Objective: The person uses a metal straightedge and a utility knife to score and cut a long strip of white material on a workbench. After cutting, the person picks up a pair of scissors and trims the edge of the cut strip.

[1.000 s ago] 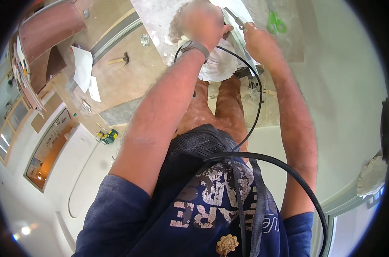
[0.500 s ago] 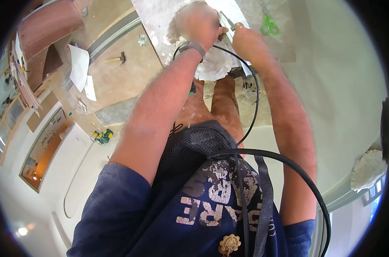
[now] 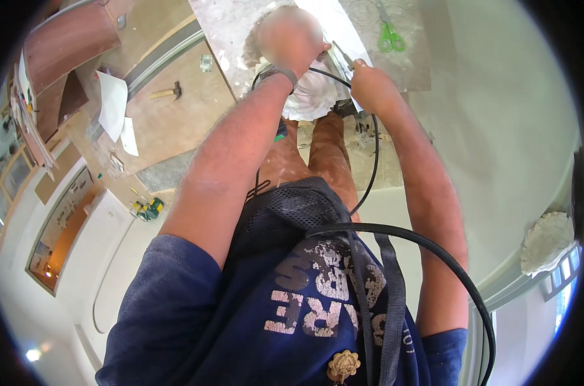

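Observation:
My left hand (image 3: 291, 44) is over the plaster-smeared board (image 3: 222, 35). A blur covers most of its fingers; only the thumb sticks out on the right. My right hand (image 3: 374, 89) is closed around a thin grey metal tool (image 3: 343, 56), whose slim end points up and left toward the left thumb. Just below the left hand lies a white, scalloped plaster-like piece (image 3: 310, 98), partly covered by the wrist. A white sheet strip (image 3: 338, 27) runs beneath the tool, between the two hands.
Green-handled scissors (image 3: 391, 38) lie at the far right of the hands. A black cable (image 3: 377, 154) loops between my forearms. To the left are a hammer (image 3: 166, 92), white sheets (image 3: 113, 106) and a yellow-green power tool (image 3: 149, 209). Another scalloped white piece (image 3: 547, 244) is at far right.
My right hand and its tool have drawn back toward me, farther from the left hand. The left hand stays nearly in place. The whole view has shifted slightly.

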Available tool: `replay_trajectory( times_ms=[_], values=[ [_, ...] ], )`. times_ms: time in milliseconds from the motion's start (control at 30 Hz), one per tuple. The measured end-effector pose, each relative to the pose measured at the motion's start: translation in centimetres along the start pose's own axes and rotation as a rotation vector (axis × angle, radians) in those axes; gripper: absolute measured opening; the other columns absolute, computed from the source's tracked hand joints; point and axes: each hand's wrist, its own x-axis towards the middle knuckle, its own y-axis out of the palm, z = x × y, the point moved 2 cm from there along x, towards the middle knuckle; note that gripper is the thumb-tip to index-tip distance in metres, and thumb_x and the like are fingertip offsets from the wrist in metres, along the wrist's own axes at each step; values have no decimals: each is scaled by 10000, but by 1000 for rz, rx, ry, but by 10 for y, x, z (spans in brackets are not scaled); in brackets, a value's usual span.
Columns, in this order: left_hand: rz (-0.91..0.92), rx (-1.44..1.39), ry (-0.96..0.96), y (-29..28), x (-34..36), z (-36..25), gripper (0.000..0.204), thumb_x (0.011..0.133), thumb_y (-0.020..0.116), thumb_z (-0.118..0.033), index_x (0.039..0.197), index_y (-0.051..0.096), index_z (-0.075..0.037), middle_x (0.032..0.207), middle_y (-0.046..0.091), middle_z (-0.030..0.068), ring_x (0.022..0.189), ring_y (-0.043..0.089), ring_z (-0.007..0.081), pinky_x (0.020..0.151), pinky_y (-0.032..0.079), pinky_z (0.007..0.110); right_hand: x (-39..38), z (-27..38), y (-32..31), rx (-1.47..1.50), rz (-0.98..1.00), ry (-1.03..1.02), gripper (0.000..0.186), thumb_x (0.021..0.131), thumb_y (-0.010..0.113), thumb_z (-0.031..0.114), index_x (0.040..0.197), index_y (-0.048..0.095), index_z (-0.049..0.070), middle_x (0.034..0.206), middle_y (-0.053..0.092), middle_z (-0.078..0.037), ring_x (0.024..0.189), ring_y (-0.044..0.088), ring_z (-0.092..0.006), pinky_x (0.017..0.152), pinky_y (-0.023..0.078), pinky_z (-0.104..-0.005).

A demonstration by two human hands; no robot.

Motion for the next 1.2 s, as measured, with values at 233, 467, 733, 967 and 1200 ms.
replay_trajectory(
  times_ms=[233,467,733,967,1200],
  values=[
    [83,-58,-44,-2,0,-1,614,688,651,-597,1220,559,-302,1111,523,74,1171,381,301,1051,156,558,-14,-28,22,-1,4,1,288,808,435,50,1072,520,-26,890,623,-279,879,609,-424,782,480,-480],
    [45,-41,-27,-1,-2,0,612,687,644,-612,1211,576,-303,1094,514,71,1131,395,286,1026,192,530,-44,-32,21,50,18,44,207,841,409,64,995,501,-38,860,605,-294,835,593,-442,746,462,-522],
    [92,-102,-60,-5,-4,-3,591,705,659,-562,1222,564,-294,1072,520,48,1160,382,295,1046,170,546,-5,-19,-1,93,-177,-81,229,836,426,93,1015,511,-22,920,616,-260,859,601,-414,743,470,-494],
    [47,-123,-52,-1,-2,-2,597,690,660,-578,1202,590,-278,1047,535,44,1128,397,286,1025,173,529,45,1,-7,39,-228,-174,235,818,444,78,1006,526,-35,930,622,-241,851,609,-401,745,486,-468],
    [39,-106,-48,-3,-2,-3,597,690,662,-575,1203,588,-279,1050,539,44,1117,408,281,1029,169,528,46,6,-10,-31,-159,-180,287,795,458,65,1048,527,-53,920,623,-259,880,615,-389,758,490,-457]
  ],
)
